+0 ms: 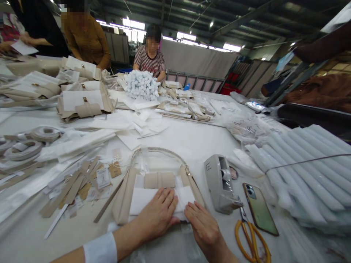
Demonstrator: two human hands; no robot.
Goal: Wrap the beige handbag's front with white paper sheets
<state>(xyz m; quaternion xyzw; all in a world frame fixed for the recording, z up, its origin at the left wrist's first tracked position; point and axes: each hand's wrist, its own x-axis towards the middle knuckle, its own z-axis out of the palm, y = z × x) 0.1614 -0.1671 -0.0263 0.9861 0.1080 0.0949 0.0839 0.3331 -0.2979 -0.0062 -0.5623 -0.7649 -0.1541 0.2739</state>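
Note:
A beige handbag (123, 197) lies on the table in front of me, its curved strap (164, 150) arching away from me. White paper (142, 201) covers much of its front, around a small beige flap tab (159, 180). My left hand (157, 212) presses flat on the paper with fingers stretched out. At the paper's lower right edge rests my right hand (201, 223), its fingers extended and close together, touching the paper. Part of the bag's lower edge is hidden by my hands.
On the right are a tape dispenser (219, 182), orange-handled scissors (252, 237), a phone (260, 208) and a bundle of white foam rolls (309, 171). Leather strips and tags (82, 179) lie left. Wrapped bags (82, 102) are stacked farther back. Several people stand across the table.

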